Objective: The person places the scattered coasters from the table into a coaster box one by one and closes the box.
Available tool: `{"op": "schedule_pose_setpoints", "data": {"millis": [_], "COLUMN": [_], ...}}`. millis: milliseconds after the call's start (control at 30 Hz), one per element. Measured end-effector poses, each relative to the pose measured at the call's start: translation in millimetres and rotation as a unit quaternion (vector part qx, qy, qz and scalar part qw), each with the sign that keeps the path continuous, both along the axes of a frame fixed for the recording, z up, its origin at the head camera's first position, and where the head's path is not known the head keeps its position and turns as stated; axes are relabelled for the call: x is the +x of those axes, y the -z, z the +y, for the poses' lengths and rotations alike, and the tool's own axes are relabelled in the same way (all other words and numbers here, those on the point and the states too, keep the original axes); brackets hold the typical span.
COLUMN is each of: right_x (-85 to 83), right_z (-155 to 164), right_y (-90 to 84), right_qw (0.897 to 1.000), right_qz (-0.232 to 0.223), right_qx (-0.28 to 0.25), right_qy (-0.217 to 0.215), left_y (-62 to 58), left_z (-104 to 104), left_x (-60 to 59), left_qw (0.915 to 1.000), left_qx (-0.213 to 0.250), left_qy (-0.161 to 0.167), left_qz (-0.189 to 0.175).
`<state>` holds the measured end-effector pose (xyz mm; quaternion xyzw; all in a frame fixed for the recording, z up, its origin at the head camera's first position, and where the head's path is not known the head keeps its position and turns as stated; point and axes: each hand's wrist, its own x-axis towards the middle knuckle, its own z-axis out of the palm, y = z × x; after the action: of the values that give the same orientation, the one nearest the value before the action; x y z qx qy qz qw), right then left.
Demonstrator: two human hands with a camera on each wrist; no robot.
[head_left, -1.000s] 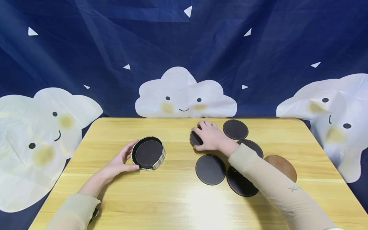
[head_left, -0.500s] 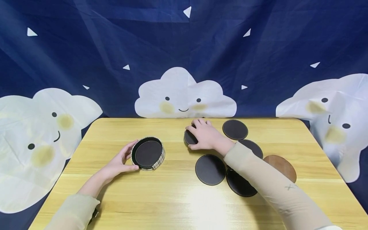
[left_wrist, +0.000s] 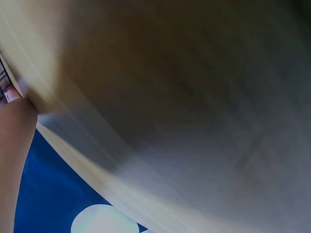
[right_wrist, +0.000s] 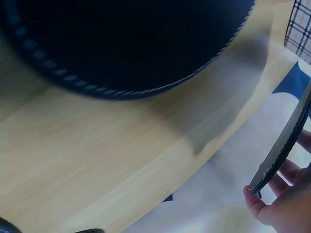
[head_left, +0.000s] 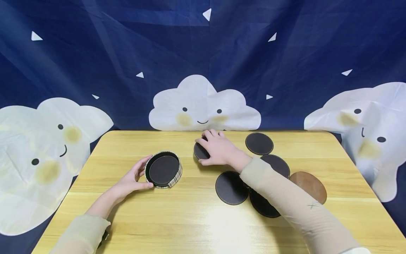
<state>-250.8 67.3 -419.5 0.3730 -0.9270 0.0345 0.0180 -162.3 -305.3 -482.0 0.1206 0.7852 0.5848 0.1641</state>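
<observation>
On the left of the table, my left hand (head_left: pixel 134 180) grips the side of a round plaid coaster holder (head_left: pixel 176 177), thumb at the near edge and fingers behind. A black coaster (head_left: pixel 164 170) lies inside its dark-lined rim. My right hand (head_left: pixel 219 150), to the right of the holder, holds another black round coaster (head_left: pixel 201 151) by its edge. The right wrist view shows this held coaster (right_wrist: pixel 285 141) tilted and raised over the table, thumb and fingers on its rim. Only a sliver of the plaid side (left_wrist: pixel 4 80) shows in the left wrist view.
Right of the holder lie several black coasters, among them a far one (head_left: pixel 259 143) and a near one (head_left: pixel 232 187). A brown coaster (head_left: pixel 309 186) lies at the right, partly under the right sleeve (head_left: pixel 285 194). A blue cloud-print curtain (head_left: pixel 203 42) hangs behind the wooden table (head_left: pixel 177 225).
My right hand has moved left with the black coaster, closer to the holder. The left hand and the plaid holder have stayed in place.
</observation>
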Motion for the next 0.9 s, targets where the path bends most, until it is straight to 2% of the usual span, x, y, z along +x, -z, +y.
{"op": "schedule_pose_setpoints", "data": {"millis": [400, 900], "right_x": [0.8, 13.1], "right_z": [-24, -62], "right_y": [-6.0, -14.3], "right_qw": [0.999, 0.997], "right_qz": [0.025, 0.039], "right_qx": [-0.013, -0.002], "right_qy": [-0.034, -0.06], "left_y": [1.6, -1.2], "left_z": [-1, -1], "left_x": [-2.0, 0.5], "left_qw": [1.0, 1.0], "left_qx": [0.001, 0.0], "left_qy": [0.003, 0.003], "left_qz": [0.007, 0.0]}}
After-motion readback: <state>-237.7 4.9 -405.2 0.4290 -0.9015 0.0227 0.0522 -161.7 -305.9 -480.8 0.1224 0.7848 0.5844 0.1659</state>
